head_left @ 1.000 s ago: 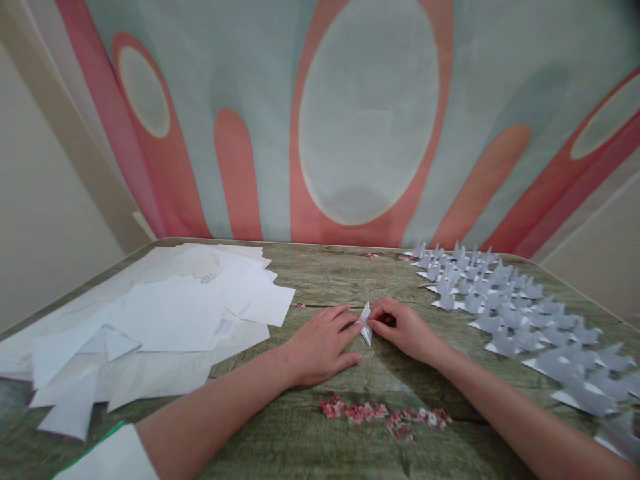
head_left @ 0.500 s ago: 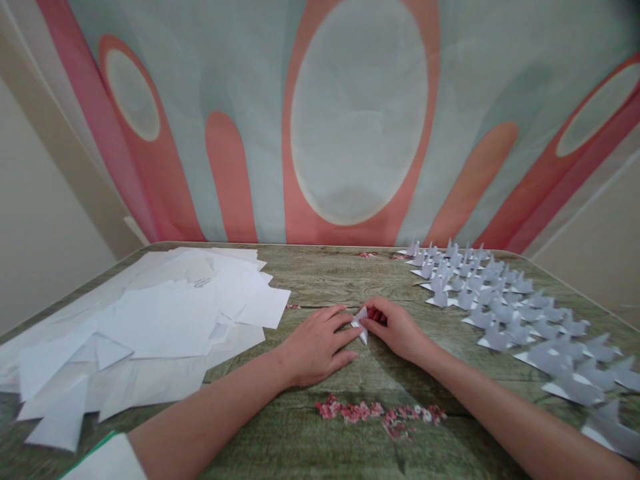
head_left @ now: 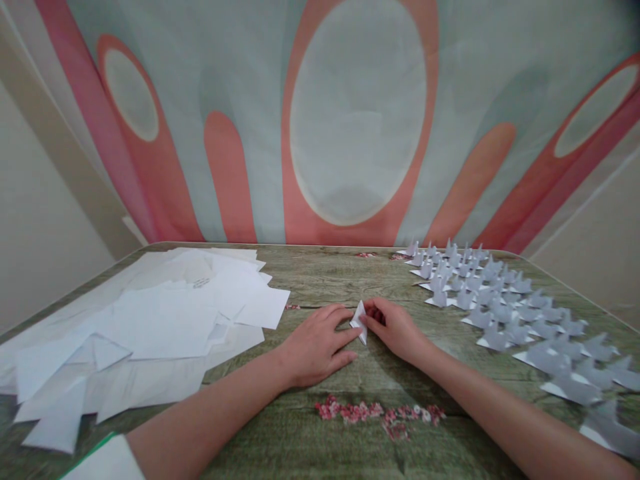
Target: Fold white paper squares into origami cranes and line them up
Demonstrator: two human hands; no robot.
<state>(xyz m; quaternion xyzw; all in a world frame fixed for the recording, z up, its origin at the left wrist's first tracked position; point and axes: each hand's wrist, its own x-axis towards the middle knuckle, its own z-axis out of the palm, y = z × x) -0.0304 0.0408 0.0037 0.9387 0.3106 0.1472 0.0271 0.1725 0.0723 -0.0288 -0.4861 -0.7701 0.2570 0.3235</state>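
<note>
A small folded piece of white paper (head_left: 361, 321), narrow and pointed at both ends, is at the middle of the table between my hands. My right hand (head_left: 393, 325) pinches its right side between thumb and fingers. From the left, my left hand (head_left: 320, 343) lies palm down with its fingers stretched out and apart, the fingertips touching the paper's left edge. Part of the fold is hidden behind the fingers.
Several rows of white origami birds (head_left: 500, 310) stand along the table's right side. Loose white paper sheets (head_left: 165, 320) are spread over the left side, with a partly folded piece (head_left: 60, 417) near the front. A patterned curtain (head_left: 360, 120) hangs behind the wood-patterned table (head_left: 280, 433).
The upper point of the folded paper now shows more fully and stands a little higher beside my right fingers. Both hands stay in nearly the same place.
</note>
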